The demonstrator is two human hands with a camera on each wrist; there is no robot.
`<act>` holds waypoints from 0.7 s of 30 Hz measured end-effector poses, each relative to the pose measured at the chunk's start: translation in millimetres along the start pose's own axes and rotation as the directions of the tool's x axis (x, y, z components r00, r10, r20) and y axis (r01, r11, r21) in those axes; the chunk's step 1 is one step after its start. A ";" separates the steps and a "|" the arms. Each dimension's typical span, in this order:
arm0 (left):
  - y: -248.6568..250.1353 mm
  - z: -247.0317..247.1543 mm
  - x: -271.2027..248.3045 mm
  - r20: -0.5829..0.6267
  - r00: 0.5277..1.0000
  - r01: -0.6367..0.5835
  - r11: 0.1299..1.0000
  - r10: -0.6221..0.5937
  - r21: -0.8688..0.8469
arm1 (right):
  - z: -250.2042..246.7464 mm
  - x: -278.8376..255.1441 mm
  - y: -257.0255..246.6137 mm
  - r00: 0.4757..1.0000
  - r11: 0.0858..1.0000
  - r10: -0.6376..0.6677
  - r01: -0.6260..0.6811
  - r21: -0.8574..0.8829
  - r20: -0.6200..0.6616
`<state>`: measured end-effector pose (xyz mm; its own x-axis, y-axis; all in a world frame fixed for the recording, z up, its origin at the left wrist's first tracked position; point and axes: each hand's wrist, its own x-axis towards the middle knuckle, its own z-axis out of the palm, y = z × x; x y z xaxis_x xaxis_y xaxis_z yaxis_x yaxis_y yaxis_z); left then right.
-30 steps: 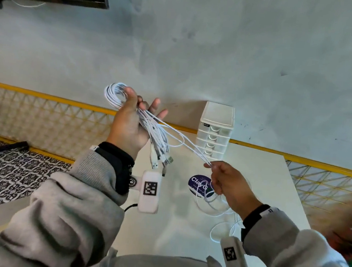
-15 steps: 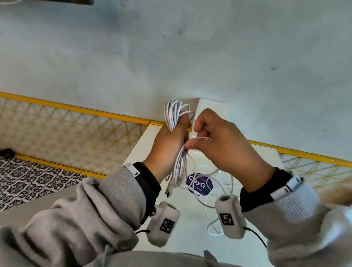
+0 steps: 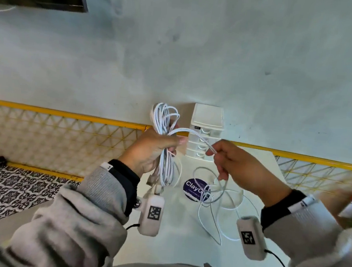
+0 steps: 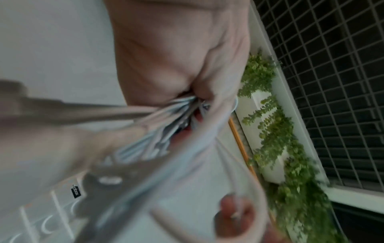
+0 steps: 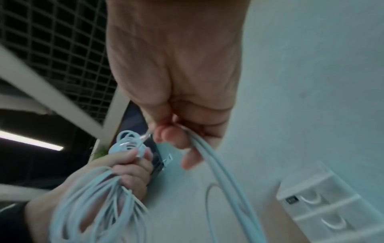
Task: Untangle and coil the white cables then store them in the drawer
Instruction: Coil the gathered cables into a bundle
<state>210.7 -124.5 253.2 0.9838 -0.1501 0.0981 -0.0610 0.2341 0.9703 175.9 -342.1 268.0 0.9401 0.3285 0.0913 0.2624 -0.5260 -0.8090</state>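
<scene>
I have my left hand (image 3: 152, 150) raised above the near-left part of the white table (image 3: 168, 246), fingers wrapped round the middle of a coiled bundle of white cables (image 3: 165, 119); loops stick out above the fist and the rest hangs below it. My right hand (image 3: 236, 165) sits just to its right, apart from it, thumb and fingertips pinching a strand (image 3: 192, 131) that arches over from the bundle. Below the right hand the loose cable (image 3: 218, 202) trails in slack loops on the table, crossing a round dark sticker (image 3: 195, 189). Beyond both hands, the small white drawer unit (image 3: 206, 132) stands against the wall at the table's far edge, its drawers closed. The table's left edge drops off just under my left wrist; bare tabletop lies right of my right hand.
</scene>
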 end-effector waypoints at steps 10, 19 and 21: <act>-17.9 44.0 -23.0 0.365 0.921 0.090 0.987 -0.132 0.130 | -5.4 34.6 -34.6 0.947 0.946 0.050 0.056 0.318 -0.317; 3.5 12.6 -19.7 0.285 0.956 0.015 0.962 0.066 -0.273 | -14.7 17.0 4.8 1.000 0.991 0.006 -0.007 0.132 0.008; 17.8 -2.2 -16.0 0.185 0.978 -0.023 0.924 0.101 -0.382 | -26.9 9.5 33.0 0.994 0.988 0.078 -0.066 -0.141 0.076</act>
<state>194.3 -115.9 268.4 0.9245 -0.3004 0.2348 -0.0150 0.5868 0.8096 199.3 -377.5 257.7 0.9384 0.3450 -0.0160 0.2274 -0.6521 -0.7233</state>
